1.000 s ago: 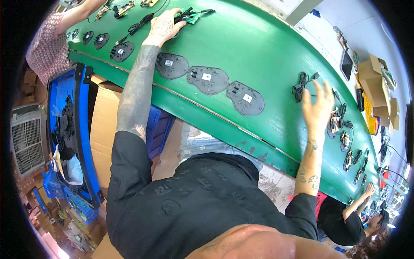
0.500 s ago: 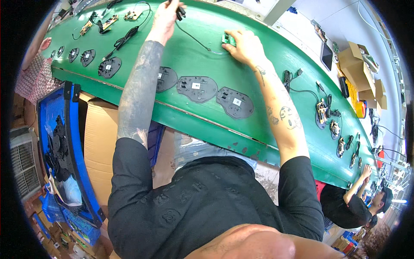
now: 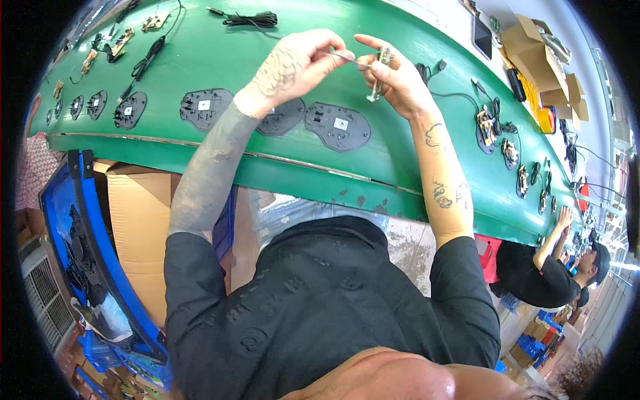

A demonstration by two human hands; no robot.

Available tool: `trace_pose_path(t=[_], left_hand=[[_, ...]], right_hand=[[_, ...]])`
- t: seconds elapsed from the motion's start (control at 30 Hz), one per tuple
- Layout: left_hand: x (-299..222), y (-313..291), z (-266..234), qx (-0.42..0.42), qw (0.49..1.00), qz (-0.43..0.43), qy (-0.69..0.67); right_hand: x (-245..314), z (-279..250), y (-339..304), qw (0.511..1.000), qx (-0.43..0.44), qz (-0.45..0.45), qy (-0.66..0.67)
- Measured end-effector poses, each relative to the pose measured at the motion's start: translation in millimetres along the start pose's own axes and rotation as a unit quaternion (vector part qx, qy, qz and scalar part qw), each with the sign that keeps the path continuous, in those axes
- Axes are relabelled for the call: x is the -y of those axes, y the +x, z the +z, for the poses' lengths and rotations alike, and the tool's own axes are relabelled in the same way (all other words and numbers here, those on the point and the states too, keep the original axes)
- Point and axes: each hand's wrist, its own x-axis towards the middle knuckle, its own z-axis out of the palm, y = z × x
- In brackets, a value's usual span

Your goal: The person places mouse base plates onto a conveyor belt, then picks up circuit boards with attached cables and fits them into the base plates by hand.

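My left hand [image 3: 293, 70] is closed, its thumb and forefinger pinching a thin dark cable [image 3: 352, 61] near the cable's end. My right hand [image 3: 403, 83] holds a small circuit board [image 3: 381, 72] edge-on between thumb and fingers, raised above the green bench. The cable runs to this board; its join there is too small to make out. Below my hands lie black plastic base plates with white labels: one [image 3: 338, 127] nearest my right hand, another [image 3: 283, 119] partly behind my left wrist, a third [image 3: 205, 105] further left. A coiled black cable [image 3: 250, 20] lies beyond my left hand.
More base plates [image 3: 130, 110] line the green bench [image 3: 267, 170] to the left, near loose boards and cables [image 3: 148, 57]. Cabled boards on plates [image 3: 487, 130] sit at right. Cardboard boxes [image 3: 533, 53] stand far right. A blue crate [image 3: 110, 260] is at lower left; a co-worker [image 3: 543, 273] sits at right.
My left hand has let go of the coiled cable, now on the bench, and come toward my right hand to pinch the cable. My right hand has lifted and tilted the board. The view has shifted.
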Motion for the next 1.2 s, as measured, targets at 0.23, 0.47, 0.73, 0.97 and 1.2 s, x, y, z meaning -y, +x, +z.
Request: trace_pose_path(t=[0.23,0.47,0.73,0.97,1.2], left_hand=[[5.1,-35.2,-3.0,0.006,0.998,0.045,0.042],[16.5,-64.4,14.5,-0.005,0.988,0.072,0.133],[11.9,-60.8,22.6,0.021,0.947,0.047,0.316],[16.7,-53.9,14.1,0.097,0.958,0.003,0.271],[9.2,-38.6,15.5,0.138,0.946,-0.026,0.291]], right_hand=[[0.1,-2.2,-33.5,0.993,-0.033,0.052,-0.098],[-23.2,4.4,-33.5,0.973,-0.107,0.066,-0.193],[-30.3,22.5,-39.0,0.864,-0.178,-0.054,-0.468],[-19.2,24.4,-42.6,0.789,-0.066,-0.161,-0.590],[-19.8,15.5,-41.2,0.838,-0.177,0.010,-0.516]])
